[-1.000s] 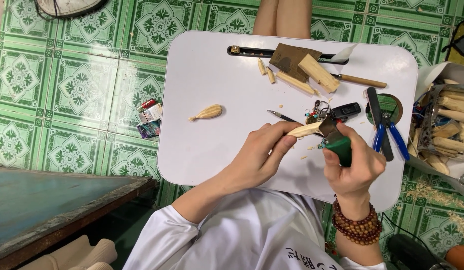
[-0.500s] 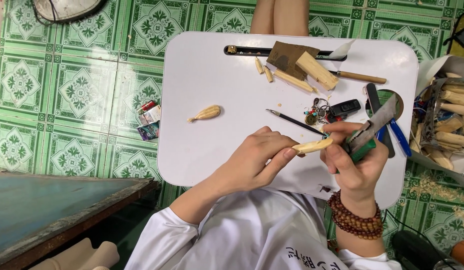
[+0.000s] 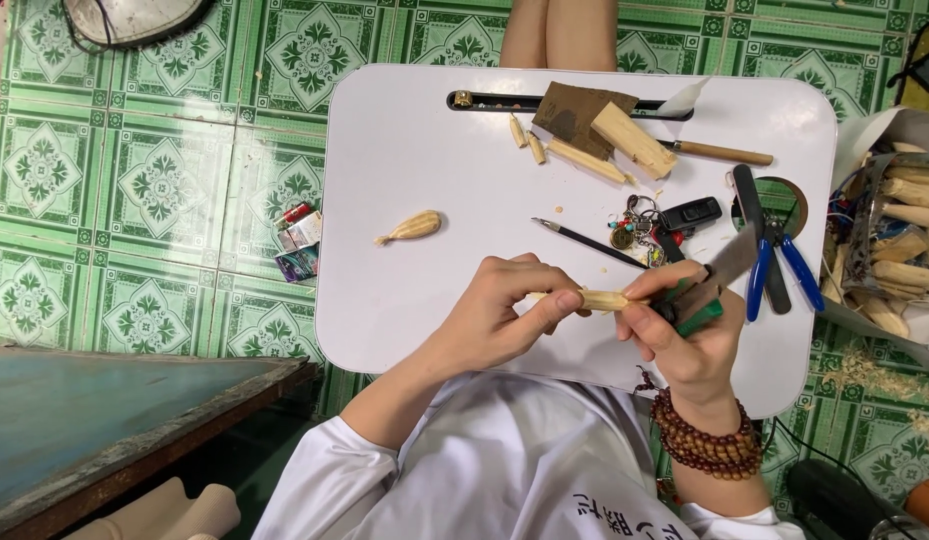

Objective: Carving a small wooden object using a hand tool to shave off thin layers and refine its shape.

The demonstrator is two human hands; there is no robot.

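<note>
Holding a small pale wood piece (image 3: 592, 299) just above the near edge of the white tabletop (image 3: 404, 150), the left hand (image 3: 504, 310) has its grip pinched closed on the piece, thumb tip on top. Right hand (image 3: 684, 330) has its grip wrapped shut on a green-handled knife (image 3: 706, 290), blade angled up and away to the right, thumb lying against the end of the wood. Risk, as judged: both thumbs sit close to the cutting end; a slip on hard grain could run the edge into the left fingertips. The piece is thin, so a heavy cut may snap it. Beaded bracelet (image 3: 709, 445) on the right wrist, unlikely to snag. Further out: a pencil (image 3: 584, 243), keys with a black fob (image 3: 664, 222) and blue-handled pliers (image 3: 774, 270) lie near the working hands; a jerk could sweep them off. A finished carved piece (image 3: 412, 227) lies well apart to the left. Wood blocks (image 3: 624, 140) at the far edge.
</note>
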